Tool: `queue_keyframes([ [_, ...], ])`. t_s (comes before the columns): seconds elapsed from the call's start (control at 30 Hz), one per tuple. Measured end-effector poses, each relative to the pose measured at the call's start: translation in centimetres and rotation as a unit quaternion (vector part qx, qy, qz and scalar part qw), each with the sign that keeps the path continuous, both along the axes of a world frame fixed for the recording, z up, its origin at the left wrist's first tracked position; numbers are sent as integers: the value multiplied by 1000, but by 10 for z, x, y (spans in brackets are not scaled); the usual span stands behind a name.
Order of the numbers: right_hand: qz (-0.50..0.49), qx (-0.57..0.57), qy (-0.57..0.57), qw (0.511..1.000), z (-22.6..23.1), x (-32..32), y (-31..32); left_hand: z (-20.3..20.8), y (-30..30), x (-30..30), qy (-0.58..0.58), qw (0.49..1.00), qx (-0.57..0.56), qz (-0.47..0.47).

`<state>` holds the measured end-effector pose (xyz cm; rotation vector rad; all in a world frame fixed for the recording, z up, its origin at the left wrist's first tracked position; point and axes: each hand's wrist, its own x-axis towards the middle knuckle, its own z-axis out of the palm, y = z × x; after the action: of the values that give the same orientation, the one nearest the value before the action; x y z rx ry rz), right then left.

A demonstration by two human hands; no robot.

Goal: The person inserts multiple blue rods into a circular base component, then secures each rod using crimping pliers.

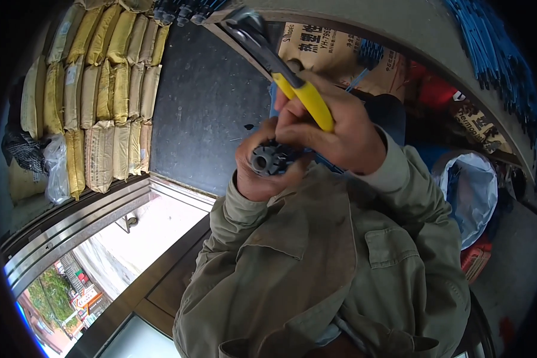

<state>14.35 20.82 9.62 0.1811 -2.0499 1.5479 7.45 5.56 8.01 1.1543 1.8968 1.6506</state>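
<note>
My left hand (253, 170) is wrapped around a black ribbed cylindrical part (261, 161). Its end faces up toward me, with a round hole in the middle and a notched rim. Just above it, my right hand (340, 122) grips the yellow and black handle of a hammer (310, 101). The hammer slants up to the left, its metal head blurred near the top of the view. My two hands meet in front of my chest, and the right fingers hide some of the black part. Thin dark blue strands show below my right wrist.
Stacked yellow and tan sacks (104, 89) line the left side, beside a dark panel (191, 101). Bundles of blue rods (489, 48) lie on the curved-looking table edge (399, 24). At right hangs a white plastic bag (474, 191). Printed brown sacks (340, 48) sit beneath the table.
</note>
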Motion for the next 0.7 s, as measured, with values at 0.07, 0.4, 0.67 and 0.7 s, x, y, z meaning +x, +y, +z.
queue_keyframes([
  [0.07,71,-58,-50,994,-11,-6,3,0,-5,-5,-30,999,-41,-5],
  [0.4,-141,507,-100,845,18,49,33,-24,4,-15,-36,991,109,74],
  [0.67,-150,580,-97,795,31,42,36,-24,7,-11,-15,995,78,60],
  [0.7,-153,589,-92,788,33,40,36,-23,6,-11,-16,996,74,57],
])
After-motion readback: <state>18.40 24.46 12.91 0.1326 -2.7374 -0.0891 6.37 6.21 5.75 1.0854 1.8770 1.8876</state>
